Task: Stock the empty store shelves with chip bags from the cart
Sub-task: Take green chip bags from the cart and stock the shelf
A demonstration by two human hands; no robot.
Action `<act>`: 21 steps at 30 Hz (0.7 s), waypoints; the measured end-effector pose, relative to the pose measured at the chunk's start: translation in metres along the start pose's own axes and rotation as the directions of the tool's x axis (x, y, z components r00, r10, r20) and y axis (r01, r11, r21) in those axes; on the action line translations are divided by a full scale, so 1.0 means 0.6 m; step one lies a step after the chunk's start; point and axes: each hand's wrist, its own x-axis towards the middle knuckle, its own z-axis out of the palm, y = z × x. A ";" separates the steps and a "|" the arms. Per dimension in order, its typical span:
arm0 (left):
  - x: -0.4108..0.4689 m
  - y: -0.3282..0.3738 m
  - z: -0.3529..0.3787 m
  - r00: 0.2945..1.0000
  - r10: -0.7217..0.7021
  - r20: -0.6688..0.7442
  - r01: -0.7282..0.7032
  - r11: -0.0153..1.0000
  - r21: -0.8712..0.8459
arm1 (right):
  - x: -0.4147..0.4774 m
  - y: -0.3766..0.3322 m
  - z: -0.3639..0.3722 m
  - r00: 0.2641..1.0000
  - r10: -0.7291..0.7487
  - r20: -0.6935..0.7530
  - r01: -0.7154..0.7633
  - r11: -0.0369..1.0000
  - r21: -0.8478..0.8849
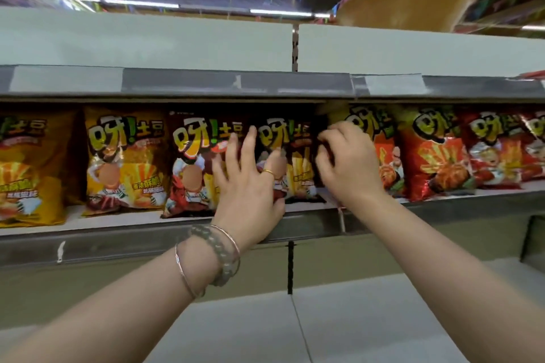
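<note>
Head view, stocked shelf (118, 240). My left hand (247, 186) lay with fingers (250, 141) spread and straight against the face of the dark chip bag (296, 162), apparently to keep it upright. My right hand (349, 165) had fingers (330, 134) curled, pinching that bag's right edge, probably to square it into the row. It stood near the shelf's front edge, beside a matching dark bag (191, 162); red bags (430, 156) stood further right.

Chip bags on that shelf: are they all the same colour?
No, yellow bags stand at the left, dark brown bags in the middle and red bags at the right.
</note>
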 end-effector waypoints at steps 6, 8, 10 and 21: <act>0.025 0.125 0.047 1.000 0.007 0.029 -0.003 0.993 -0.121 | -0.023 0.139 -0.055 0.864 0.328 0.382 -0.316 0.944 -0.096; 0.037 0.168 0.063 0.998 -0.020 0.056 0.028 0.989 -0.146 | -0.035 0.163 -0.059 0.774 0.318 0.547 -0.346 0.937 -0.055; 0.046 0.200 0.078 0.996 -0.052 0.072 0.063 0.985 -0.158 | -0.041 0.169 -0.052 0.787 0.261 0.559 -0.294 0.955 -0.032; 0.053 0.254 0.103 0.960 -0.268 0.087 0.281 0.928 -0.244 | -0.035 0.175 -0.007 0.860 0.145 0.489 -0.133 0.989 -0.058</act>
